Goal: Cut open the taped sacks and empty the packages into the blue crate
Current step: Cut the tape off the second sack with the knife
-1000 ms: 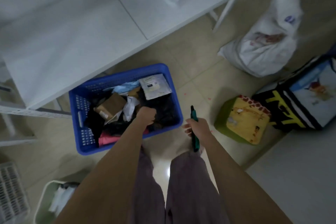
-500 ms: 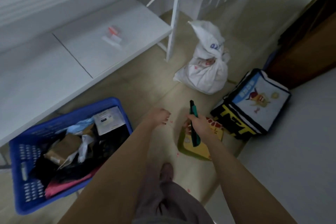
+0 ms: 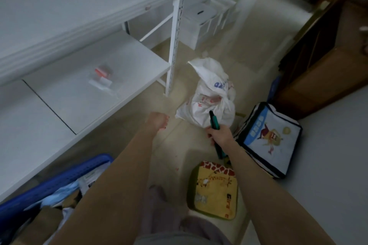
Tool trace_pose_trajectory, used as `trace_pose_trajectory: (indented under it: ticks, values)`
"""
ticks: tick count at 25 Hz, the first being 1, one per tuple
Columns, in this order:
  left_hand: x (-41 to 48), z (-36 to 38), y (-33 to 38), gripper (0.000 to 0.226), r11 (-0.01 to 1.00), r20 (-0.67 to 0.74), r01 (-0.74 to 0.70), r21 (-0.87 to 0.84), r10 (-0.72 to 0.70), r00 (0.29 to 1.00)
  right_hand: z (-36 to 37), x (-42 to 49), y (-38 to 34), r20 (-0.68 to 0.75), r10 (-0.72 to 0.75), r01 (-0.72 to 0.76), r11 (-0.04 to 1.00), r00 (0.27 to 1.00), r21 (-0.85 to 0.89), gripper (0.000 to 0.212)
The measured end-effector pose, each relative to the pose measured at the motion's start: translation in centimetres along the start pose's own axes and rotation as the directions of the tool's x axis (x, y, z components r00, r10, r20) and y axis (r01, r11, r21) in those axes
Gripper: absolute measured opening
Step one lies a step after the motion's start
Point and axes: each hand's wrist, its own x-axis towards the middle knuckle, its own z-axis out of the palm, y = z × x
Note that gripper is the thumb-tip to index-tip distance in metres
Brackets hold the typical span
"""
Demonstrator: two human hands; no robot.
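Observation:
A white plastic sack (image 3: 209,93) with blue and red print lies on the floor by the shelf post. My right hand (image 3: 219,136) grips a teal and black cutter (image 3: 214,123), whose tip points up over the sack's lower edge. My left hand (image 3: 158,122) reaches forward, empty, its fingers loosely curled, a short way left of the sack. The blue crate (image 3: 59,177) sits at the lower left, partly out of frame, with packages (image 3: 65,193) inside.
A white shelf unit (image 3: 69,89) with a small red and white item (image 3: 102,77) runs along the left. A yellow giraffe-print cushion (image 3: 215,191) and a black-edged cartoon bag (image 3: 268,139) lie on the floor at the right. White bins (image 3: 201,20) stand behind; wooden furniture (image 3: 322,61) stands far right.
The view has swung from the crate toward the white sack. My left hand left the crate and reached forward. My right hand carried the cutter up to the sack.

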Motion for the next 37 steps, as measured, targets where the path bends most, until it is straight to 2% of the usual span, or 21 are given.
trace_pose_trajectory:
  ticks: [4,12,18,23,25,28,31,34,37]
  values:
    - [2.0,0.9,4.4,0.027,0.999,0.047,-0.018,0.038,0.017,0.999,-0.5,2.7,-3.3,-0.052,-0.012,0.012,1.000,0.999,0.000,0.013]
    - [7.0,4.6,7.7,0.021,0.999,0.087,0.002,-0.053,0.003,0.996,-1.8,10.8,-5.3,-0.108,0.025,-0.036,0.995,0.994,-0.095,0.014]
    - [14.8,6.7,11.5,0.027,0.999,0.012,0.021,-0.037,-0.021,1.000,-4.3,22.9,-7.1,-0.164,0.039,-0.062,0.989,0.986,-0.134,0.016]
    - [23.6,10.0,15.9,0.029,0.984,-0.156,0.145,-0.099,-0.160,0.975,-6.7,35.3,-8.7,-0.084,0.083,-0.102,0.960,0.993,-0.260,0.034]
    - [25.8,12.2,16.9,0.028,0.969,-0.142,0.220,-0.114,-0.235,0.962,-8.1,38.9,-8.6,-0.067,0.133,-0.147,0.948,0.989,-0.281,0.038]
    - [28.6,14.9,18.7,0.025,0.957,-0.071,0.264,-0.119,-0.273,0.959,-9.1,42.8,-8.0,-0.038,0.192,-0.195,0.937,0.981,-0.288,0.044]
    - [30.9,16.6,20.3,0.024,0.956,-0.051,0.285,-0.071,-0.289,0.956,-8.7,46.3,-6.9,-0.004,0.222,-0.215,0.942,0.975,-0.256,0.061]
    - [32.8,17.1,20.6,0.024,0.957,-0.048,0.290,-0.014,-0.290,0.956,-7.4,49.4,-6.4,-0.007,0.238,-0.234,0.948,0.971,-0.218,0.099]
    - [33.1,16.3,20.0,0.022,0.950,-0.041,0.311,0.015,-0.311,0.950,-5.4,51.2,-6.6,0.021,0.411,-0.410,0.911,0.911,-0.047,0.121]
